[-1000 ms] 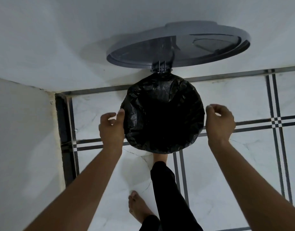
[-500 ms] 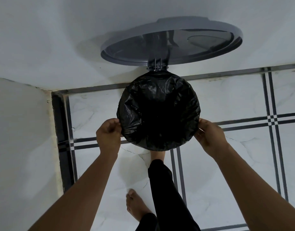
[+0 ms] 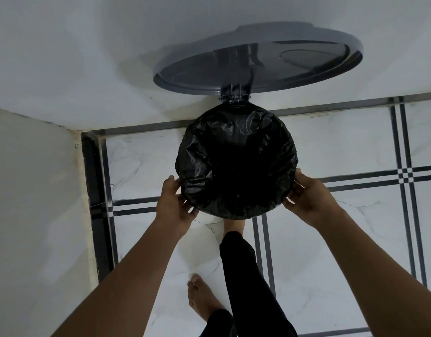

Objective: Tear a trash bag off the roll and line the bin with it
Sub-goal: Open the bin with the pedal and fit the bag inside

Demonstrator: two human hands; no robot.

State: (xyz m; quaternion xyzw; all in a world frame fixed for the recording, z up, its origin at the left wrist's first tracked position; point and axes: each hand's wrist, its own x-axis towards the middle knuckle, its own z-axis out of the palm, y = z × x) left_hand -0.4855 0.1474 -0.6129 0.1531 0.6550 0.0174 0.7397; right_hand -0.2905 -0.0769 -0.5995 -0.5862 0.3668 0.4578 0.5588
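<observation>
Both hands lowered to bin's near rim since 1 s ago. Left hand & right hand: fingers clamped on trash bag overhang, prob. to tuck it down. Bag is draped over bin; lid held up, foot on pedal.

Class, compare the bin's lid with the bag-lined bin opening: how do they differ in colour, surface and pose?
The lid is grey; the bag over the opening is black. The lid looks smooth and rigid; the bag is crinkled and glossy. The lid stands tipped open against the wall; the opening faces up, with the left hand and right hand at its rim. Both are round.
</observation>
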